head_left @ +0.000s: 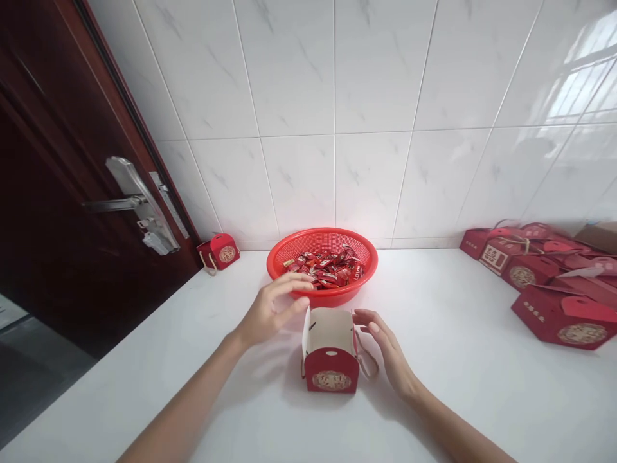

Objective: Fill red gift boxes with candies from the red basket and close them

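While the left hand [270, 310] and right hand [387, 344] are loosely spread, an open red cardboard box [331, 357] stands between them, presumably for reach from either side.

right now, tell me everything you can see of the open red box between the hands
The open red box looks like folded card, red outside, pale inside. Its front panel, rounded at the top, has a small hole above a round gold ornament. A pale-faced flap stands at left; a cord handle loops out at right. It sits upright on the white table, in front of the red basket. The left hand and right hand are near its far end; contact is unclear.
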`<state>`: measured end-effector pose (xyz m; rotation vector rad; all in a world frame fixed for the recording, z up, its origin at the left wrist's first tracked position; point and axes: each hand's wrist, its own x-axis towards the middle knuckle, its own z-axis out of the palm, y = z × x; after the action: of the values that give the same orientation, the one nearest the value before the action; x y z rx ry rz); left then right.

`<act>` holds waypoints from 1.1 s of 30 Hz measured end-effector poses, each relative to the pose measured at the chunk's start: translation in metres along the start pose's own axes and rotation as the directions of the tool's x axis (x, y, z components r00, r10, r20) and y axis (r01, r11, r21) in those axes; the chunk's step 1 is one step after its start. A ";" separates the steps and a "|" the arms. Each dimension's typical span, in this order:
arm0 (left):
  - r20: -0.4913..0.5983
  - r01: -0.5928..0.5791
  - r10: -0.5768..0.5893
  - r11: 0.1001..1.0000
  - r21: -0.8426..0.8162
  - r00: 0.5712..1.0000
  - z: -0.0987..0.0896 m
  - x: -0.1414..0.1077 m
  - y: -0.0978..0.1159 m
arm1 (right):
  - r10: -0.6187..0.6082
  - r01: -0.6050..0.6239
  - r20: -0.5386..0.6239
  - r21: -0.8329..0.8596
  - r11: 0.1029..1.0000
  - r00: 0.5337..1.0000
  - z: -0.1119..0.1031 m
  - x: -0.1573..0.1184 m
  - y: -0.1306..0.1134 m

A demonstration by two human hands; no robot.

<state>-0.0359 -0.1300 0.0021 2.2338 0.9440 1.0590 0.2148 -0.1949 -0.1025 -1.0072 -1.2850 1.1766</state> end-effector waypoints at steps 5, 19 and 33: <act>0.235 0.151 -0.216 0.952 0.266 0.948 -0.008 0.071 -0.028 | 0.087 -0.091 0.050 0.087 0.992 0.995 0.005 0.001 0.001; 0.284 0.237 -0.319 0.928 0.288 0.904 0.032 0.122 -0.067 | -0.015 0.034 0.121 -0.153 0.988 0.992 0.003 0.007 -0.004; 0.133 0.320 -0.301 0.936 -0.147 0.944 0.028 0.121 -0.064 | 0.024 -0.012 0.066 -0.179 0.984 0.998 -0.001 0.007 -0.003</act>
<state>0.0180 -0.0013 -0.0010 1.9067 1.0764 0.8310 0.2153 -0.1882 -0.0984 -1.1184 -1.4581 1.1325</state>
